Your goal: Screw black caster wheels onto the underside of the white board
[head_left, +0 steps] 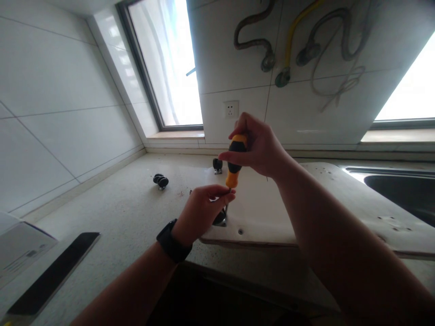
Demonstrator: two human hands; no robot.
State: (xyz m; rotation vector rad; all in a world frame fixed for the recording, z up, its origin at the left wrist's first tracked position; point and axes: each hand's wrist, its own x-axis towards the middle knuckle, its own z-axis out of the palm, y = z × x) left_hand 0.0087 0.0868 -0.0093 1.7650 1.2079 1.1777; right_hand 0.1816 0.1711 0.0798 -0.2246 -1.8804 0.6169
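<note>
Head view: right hand [260, 151] clamps a screwdriver [235, 163], left hand [204, 210] pinching its shaft [227, 208]; long axis near-upright, it points down at a caster [219, 218] on the board [265, 210], near a shadowed sink [404, 192].

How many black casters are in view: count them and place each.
3: one caster on the countertop left of the white board, another at the board's far-left corner, a third at its near-left corner, partly hidden by the left hand. More may be hidden.
</note>
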